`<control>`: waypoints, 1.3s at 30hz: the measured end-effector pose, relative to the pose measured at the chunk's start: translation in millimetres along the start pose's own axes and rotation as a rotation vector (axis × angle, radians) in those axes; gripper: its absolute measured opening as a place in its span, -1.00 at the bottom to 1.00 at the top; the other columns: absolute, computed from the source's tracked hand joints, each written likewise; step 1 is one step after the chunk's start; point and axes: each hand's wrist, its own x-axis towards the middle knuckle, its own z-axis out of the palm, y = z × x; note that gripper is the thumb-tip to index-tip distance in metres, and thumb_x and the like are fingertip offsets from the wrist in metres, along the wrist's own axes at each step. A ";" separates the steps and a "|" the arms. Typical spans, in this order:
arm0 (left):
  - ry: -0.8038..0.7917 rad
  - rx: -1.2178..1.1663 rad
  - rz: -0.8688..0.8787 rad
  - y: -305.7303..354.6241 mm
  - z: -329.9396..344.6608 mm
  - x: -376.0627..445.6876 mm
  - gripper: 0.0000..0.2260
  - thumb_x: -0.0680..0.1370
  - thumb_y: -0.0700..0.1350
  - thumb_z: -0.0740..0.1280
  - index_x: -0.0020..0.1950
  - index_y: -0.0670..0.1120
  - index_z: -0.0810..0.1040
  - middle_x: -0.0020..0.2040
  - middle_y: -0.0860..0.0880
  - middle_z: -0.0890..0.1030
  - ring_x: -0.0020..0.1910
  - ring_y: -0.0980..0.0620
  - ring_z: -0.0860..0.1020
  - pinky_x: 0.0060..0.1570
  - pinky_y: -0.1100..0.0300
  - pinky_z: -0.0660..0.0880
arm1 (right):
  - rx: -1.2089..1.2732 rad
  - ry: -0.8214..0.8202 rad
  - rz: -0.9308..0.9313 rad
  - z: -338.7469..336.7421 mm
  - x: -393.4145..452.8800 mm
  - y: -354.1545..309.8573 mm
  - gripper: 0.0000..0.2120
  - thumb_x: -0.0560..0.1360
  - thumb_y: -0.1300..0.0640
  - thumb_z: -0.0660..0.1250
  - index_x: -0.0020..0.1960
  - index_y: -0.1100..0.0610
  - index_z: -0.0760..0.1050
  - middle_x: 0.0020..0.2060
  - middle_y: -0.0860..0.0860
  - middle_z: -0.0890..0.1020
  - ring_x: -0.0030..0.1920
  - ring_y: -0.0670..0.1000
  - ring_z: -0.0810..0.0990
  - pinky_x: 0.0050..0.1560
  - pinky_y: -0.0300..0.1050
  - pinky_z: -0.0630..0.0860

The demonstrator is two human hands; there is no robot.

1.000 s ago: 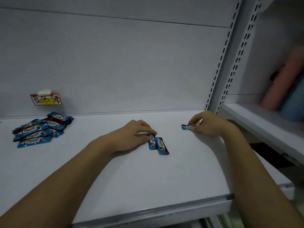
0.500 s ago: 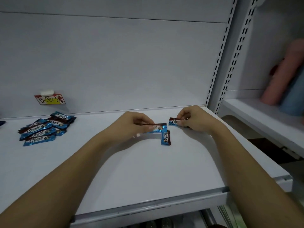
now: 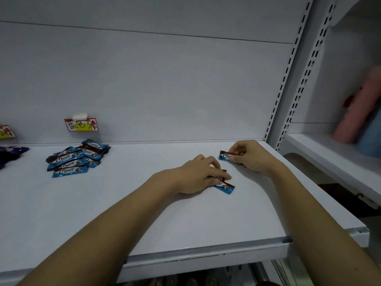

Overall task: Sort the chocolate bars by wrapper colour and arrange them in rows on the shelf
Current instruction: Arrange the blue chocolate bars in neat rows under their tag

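Right hand (image 3: pixel 250 156) pinches one blue bar (image 3: pixel 225 156) by its end at the far right of the shelf (image 3: pixel 185 228); left hand (image 3: pixel 198 177) has curled fingers on a second bar (image 3: pixel 225 186) lying flat nearby. Unsorted pile (image 3: pixel 75 159) lies far left. The bars look light, with slick, crinkly wrappers; best pinched at the crimped ends.

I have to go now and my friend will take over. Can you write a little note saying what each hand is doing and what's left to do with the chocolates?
Left hand: fingers on the blue bars mid-shelf, partly hiding them.
Right hand: pinching one blue bar near the right upright.
Pile of blue bars: loose heap at back left, below the price tag.
Purple wrappers: at the far left edge.
Done: a few bars laid on the shelf.
Left: no tidy row yet; the pile still needs arranging.
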 end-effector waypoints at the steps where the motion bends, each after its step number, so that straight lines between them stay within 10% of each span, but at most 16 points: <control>1: 0.005 0.007 -0.011 -1.4 -1.0 -1.8 -0.71 0.65 0.04 0.16 0.37 0.19 0.41 0.29 0.05 0.34 0.14 0.06 0.24 0.28 0.13 0.26 | 0.026 0.011 0.003 2.4 -1.7 -2.4 -0.96 0.49 0.17 0.44 -0.07 0.09 0.60 -0.17 0.03 0.65 -0.20 -0.05 0.54 -0.19 -0.26 0.42; 9: 0.202 -0.194 -0.182 -37.2 -18.9 -65.6 -0.88 0.56 0.01 0.35 -0.05 0.00 0.46 -0.09 0.05 0.53 -0.11 0.05 0.44 -0.15 0.19 0.39 | 0.222 0.011 -0.012 39.9 4.3 -59.5 -0.95 0.49 0.24 0.42 -0.05 0.17 0.59 -0.10 0.20 0.67 -0.28 -0.02 0.58 -0.19 -0.13 0.57; 18: 0.529 -0.275 -0.553 -154.5 -73.6 -213.4 -0.82 0.48 -0.16 0.46 0.04 0.06 0.65 -0.11 0.20 0.58 -0.12 0.22 0.57 -0.26 0.53 0.40 | 0.316 -0.182 -0.086 171.3 29.2 -197.3 -0.86 0.51 0.31 0.32 0.02 0.17 0.60 -0.12 0.12 0.66 -0.27 0.04 0.65 -0.06 0.03 0.66; 22: 0.521 -0.350 -0.615 -192.2 -75.9 -245.7 -0.80 0.41 -0.19 0.53 -0.02 0.02 0.66 -0.09 0.12 0.65 -0.09 0.17 0.60 -0.23 0.51 0.44 | 0.297 -0.140 -0.101 217.0 48.2 -242.0 -0.88 0.49 0.28 0.36 -0.04 0.11 0.60 -0.13 0.09 0.68 -0.24 -0.03 0.60 -0.31 -0.17 0.57; 26: 0.556 -0.237 -0.616 -211.8 -65.1 -247.3 -0.76 0.40 -0.05 0.53 0.05 0.07 0.64 0.00 0.10 0.60 -0.02 0.14 0.52 -0.13 0.45 0.40 | 0.194 -0.125 -0.151 248.8 62.3 -260.0 -0.93 0.48 0.24 0.40 -0.08 0.10 0.62 -0.09 0.00 0.65 -0.03 -0.02 0.62 -0.03 -0.10 0.60; 33: 0.336 -0.133 -0.798 -221.6 -42.1 -237.3 0.11 0.21 0.55 0.28 0.58 0.05 -0.06 0.57 -0.05 0.06 0.53 -0.08 0.07 0.48 -0.09 0.12 | 0.103 -0.054 -0.258 270.8 60.6 -260.7 -0.70 0.58 0.04 0.26 0.29 0.08 0.48 0.21 0.01 0.47 0.18 0.00 0.49 0.21 -0.02 0.50; 39: 0.336 -0.059 -0.710 -220.3 -36.9 -213.7 -0.04 0.30 0.52 0.24 0.52 0.00 0.12 0.37 -0.02 0.37 0.31 0.00 0.33 0.36 0.04 0.30 | -0.080 -0.208 -0.371 273.0 60.2 -255.6 -0.66 0.66 0.03 0.08 0.40 0.05 0.38 0.26 0.06 0.53 0.18 0.01 0.52 0.20 -0.13 0.46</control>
